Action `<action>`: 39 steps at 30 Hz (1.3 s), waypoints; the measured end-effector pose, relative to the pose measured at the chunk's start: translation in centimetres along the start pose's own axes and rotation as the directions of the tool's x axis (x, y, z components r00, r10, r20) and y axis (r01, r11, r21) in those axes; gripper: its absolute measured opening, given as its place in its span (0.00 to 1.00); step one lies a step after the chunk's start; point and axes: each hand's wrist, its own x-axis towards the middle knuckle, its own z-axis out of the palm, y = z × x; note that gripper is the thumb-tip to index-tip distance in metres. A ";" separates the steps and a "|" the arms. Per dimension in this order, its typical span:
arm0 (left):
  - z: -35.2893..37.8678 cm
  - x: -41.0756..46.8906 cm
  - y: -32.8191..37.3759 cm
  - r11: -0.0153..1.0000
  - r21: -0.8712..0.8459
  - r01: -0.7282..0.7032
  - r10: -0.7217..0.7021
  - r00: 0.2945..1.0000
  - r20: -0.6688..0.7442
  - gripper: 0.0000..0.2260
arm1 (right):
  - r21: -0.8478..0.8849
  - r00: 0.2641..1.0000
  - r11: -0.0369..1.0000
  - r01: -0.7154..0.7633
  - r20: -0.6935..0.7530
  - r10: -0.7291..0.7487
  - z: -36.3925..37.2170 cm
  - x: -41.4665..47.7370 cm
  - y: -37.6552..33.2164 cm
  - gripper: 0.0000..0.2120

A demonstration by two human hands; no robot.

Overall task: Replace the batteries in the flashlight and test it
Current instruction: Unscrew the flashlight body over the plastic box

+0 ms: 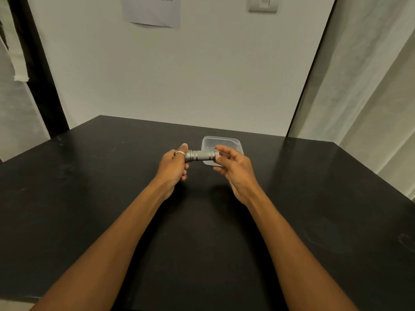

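Observation:
A short grey metal flashlight [199, 155] lies level in the air above the black table [112, 187]. My left hand [175, 164] grips its left end, a ring on the thumb. My right hand [229, 163] pinches something small at the flashlight's right end, where a bit of brass-coloured metal [216, 150] shows. Whether that piece is a battery or a cap I cannot tell. A clear plastic container [224, 142] stands on the table just behind my right hand.
The table meets a white wall at the back. A paper sheet [152, 12] and a light switch [263, 4] are on the wall. Curtains [370, 97] hang at the right, cloth at the left.

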 end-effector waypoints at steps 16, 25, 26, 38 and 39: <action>0.1 0.0 -0.2 0.999 0.050 -0.012 0.009 0.998 0.055 0.16 | -0.127 0.997 0.990 -0.060 -0.051 0.054 0.1 -0.2 -0.2 0.11; 0.2 0.1 -0.1 0.999 0.028 0.029 -0.030 0.999 0.028 0.16 | -0.103 0.999 0.993 0.051 -0.005 -0.052 -0.4 -0.3 -0.2 0.08; 0.2 0.2 -0.1 0.999 0.021 0.030 -0.030 0.999 0.026 0.16 | -0.082 0.999 0.995 0.050 -0.003 -0.050 -0.3 -0.3 -0.3 0.09; 0.1 0.3 -0.2 0.998 0.050 0.030 -0.033 0.999 0.042 0.16 | -0.199 0.997 0.980 0.004 -0.069 -0.018 -0.1 -0.1 -0.3 0.06; 0.1 0.2 -0.2 0.998 0.049 0.031 -0.033 0.998 0.044 0.16 | -0.209 0.996 0.978 -0.011 -0.087 -0.007 0.0 -0.1 -0.3 0.06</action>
